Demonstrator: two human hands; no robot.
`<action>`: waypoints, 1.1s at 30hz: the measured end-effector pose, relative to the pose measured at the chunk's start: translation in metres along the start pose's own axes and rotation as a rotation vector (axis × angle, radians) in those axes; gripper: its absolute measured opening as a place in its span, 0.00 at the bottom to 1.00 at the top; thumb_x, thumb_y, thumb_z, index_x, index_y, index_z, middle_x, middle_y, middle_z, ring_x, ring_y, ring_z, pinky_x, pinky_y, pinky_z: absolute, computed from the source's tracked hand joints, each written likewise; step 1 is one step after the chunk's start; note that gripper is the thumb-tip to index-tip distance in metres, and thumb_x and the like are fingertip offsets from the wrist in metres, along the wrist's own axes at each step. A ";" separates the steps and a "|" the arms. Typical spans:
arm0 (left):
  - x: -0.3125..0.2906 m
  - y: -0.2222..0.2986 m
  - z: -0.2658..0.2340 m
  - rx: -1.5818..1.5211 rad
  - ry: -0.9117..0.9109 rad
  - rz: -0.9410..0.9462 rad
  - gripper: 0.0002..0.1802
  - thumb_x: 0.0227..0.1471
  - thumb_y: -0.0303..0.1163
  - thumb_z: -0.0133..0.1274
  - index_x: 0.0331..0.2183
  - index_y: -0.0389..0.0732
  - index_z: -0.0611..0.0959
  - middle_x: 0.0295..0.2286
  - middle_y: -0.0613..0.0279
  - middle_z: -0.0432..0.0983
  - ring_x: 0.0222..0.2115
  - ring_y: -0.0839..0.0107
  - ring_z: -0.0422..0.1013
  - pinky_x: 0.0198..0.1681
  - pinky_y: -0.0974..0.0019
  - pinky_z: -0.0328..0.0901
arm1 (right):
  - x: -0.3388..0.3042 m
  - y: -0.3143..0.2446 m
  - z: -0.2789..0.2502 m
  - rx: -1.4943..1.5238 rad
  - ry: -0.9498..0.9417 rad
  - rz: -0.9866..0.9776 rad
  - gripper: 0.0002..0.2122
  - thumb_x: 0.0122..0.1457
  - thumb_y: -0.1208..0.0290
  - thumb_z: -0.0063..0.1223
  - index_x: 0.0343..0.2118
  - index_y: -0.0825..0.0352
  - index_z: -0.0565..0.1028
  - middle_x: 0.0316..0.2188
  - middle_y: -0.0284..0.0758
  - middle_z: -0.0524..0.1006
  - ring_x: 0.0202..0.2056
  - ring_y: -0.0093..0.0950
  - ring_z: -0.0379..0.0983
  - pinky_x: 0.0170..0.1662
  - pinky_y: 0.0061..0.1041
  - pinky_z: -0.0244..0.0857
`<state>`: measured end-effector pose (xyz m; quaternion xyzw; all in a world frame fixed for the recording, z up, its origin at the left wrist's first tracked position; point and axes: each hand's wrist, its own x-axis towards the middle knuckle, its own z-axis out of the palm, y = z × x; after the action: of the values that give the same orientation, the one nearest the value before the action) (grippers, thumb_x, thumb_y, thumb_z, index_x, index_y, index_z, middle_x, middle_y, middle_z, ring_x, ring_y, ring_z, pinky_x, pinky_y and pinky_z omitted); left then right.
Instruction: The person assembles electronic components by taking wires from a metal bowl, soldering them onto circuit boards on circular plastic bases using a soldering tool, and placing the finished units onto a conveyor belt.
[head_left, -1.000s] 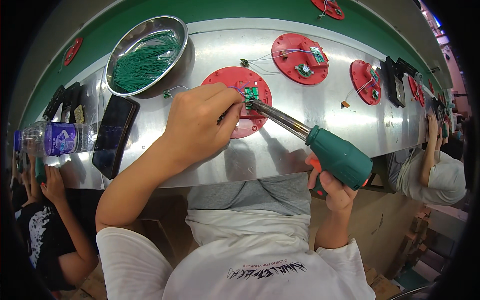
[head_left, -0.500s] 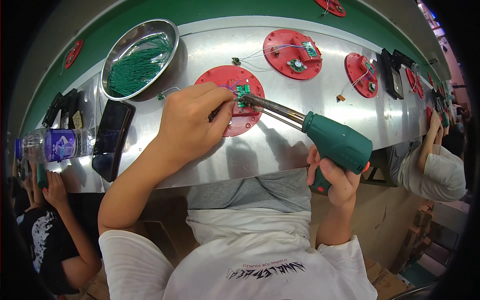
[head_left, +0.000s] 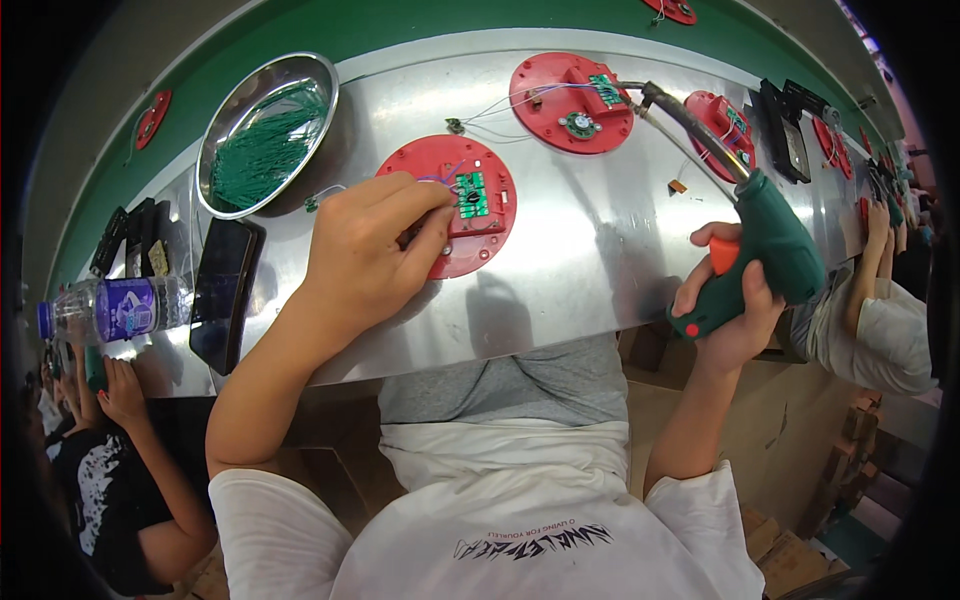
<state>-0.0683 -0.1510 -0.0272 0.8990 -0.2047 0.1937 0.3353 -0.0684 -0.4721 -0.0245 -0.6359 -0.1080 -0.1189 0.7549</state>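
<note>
My left hand (head_left: 365, 250) is closed in a pinch at the edge of a green circuit board (head_left: 473, 208) mounted on a round red plastic housing (head_left: 415, 155). A thin wire seems to be between its fingertips, though they partly hide it; blue and purple wires (head_left: 446, 178) curve just above. On the right, my right hand (head_left: 740, 325) grips the green handle of a soldering gun (head_left: 780, 240), a finger at its orange trigger. The gun's tip points up and left, away from that board, and appears near a second red housing (head_left: 540, 80).
A steel bowl (head_left: 328, 100) of green wires stands at the left. Nearby lie a black phone (head_left: 222, 295) and a plastic bottle (head_left: 125, 308). More red housings (head_left: 710, 110) and black parts (head_left: 785, 130) sit along the metal bench (head_left: 570, 280). Other people work at both sides.
The soldering gun has moved right and swung its tip upward, off the circuit board. My left hand stays beside the board, with its fingers still pinched.
</note>
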 end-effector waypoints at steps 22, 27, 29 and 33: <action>0.023 0.010 -0.012 0.136 -0.261 0.023 0.06 0.47 0.23 0.62 0.32 0.34 0.84 0.24 0.56 0.78 0.21 0.64 0.74 0.26 0.66 0.67 | 0.019 0.024 -0.027 0.174 0.131 0.132 0.22 0.69 0.60 0.32 0.46 0.79 0.67 0.39 0.47 0.74 0.17 0.22 0.66 0.19 0.22 0.63; 0.038 0.019 -0.017 0.308 -0.015 0.214 0.24 0.39 0.31 0.70 0.41 0.34 0.82 0.40 0.50 0.78 0.40 0.52 0.73 0.43 0.58 0.68 | 0.018 0.026 -0.029 0.230 0.213 0.106 0.22 0.69 0.60 0.32 0.46 0.79 0.68 0.40 0.47 0.74 0.19 0.22 0.67 0.22 0.23 0.65; 0.044 0.020 -0.018 0.311 -0.219 0.158 0.34 0.35 0.37 0.71 0.47 0.35 0.79 0.46 0.49 0.74 0.46 0.50 0.69 0.50 0.52 0.64 | 0.020 0.024 -0.029 0.257 0.238 0.114 0.22 0.69 0.60 0.32 0.46 0.79 0.68 0.40 0.47 0.74 0.19 0.22 0.67 0.22 0.23 0.65; 0.051 0.025 -0.016 0.363 -0.317 0.274 0.30 0.28 0.36 0.68 0.39 0.37 0.82 0.37 0.51 0.75 0.40 0.50 0.71 0.46 0.54 0.65 | 0.020 0.020 -0.025 0.330 0.352 0.119 0.18 0.66 0.64 0.40 0.42 0.80 0.70 0.36 0.50 0.76 0.15 0.27 0.69 0.18 0.26 0.67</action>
<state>-0.0413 -0.1692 0.0219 0.9273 -0.3362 0.1278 0.1032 -0.0430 -0.4945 -0.0416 -0.4787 0.0449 -0.1641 0.8613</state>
